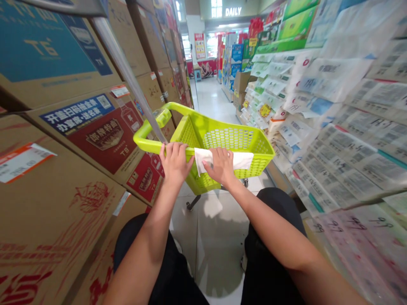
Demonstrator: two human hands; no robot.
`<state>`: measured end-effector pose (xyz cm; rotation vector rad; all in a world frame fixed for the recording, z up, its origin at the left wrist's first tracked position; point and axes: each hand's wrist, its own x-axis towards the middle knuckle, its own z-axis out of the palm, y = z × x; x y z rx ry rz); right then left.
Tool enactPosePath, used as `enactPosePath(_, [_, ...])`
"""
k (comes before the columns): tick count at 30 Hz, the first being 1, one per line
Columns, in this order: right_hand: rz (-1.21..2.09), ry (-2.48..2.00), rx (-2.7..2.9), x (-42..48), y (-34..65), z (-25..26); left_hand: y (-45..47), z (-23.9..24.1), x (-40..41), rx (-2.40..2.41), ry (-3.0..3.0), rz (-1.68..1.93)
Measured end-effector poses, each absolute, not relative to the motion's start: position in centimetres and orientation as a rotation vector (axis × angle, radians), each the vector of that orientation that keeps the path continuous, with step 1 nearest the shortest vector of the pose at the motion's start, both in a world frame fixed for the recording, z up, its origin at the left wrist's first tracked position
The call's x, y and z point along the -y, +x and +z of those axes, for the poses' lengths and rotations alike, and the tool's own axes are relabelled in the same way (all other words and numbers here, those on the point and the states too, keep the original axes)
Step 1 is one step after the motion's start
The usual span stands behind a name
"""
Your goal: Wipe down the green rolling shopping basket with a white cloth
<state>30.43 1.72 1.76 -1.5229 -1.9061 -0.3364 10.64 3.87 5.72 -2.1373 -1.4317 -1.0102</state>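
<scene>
A lime-green plastic shopping cart (222, 127) with perforated walls stands in front of my knees, tilted in this view. My left hand (176, 159) is closed over its near rim, beside the handle end, thumb toward the right. A white cloth (243, 161), perhaps a paper wipe, drapes along the same rim. My right hand (219, 163) lies on the cloth, its fingers curled over the rim and pressing the cloth against it. The basket's inner bottom is mostly hidden.
Stacked cardboard cartons (41, 212) rise close on the left, with a metal pole (127, 67) slanting before them. Packs of tissue paper (359, 148) fill the right side. A tiled aisle (214, 97) runs ahead past a blue stool (197, 75). A caster (190, 206) touches the floor.
</scene>
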Motion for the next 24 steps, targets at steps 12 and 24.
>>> enactPosePath(12, [-0.427, -1.754, 1.892, -1.1, 38.6, 1.2, 8.8, 5.8, -4.3, 1.416, -2.167, -1.002])
enactPosePath(24, [-0.464, -1.712, 1.760, -1.9, 33.6, 1.3, 11.1, 5.0, -4.4, 1.442, -2.132, -1.031])
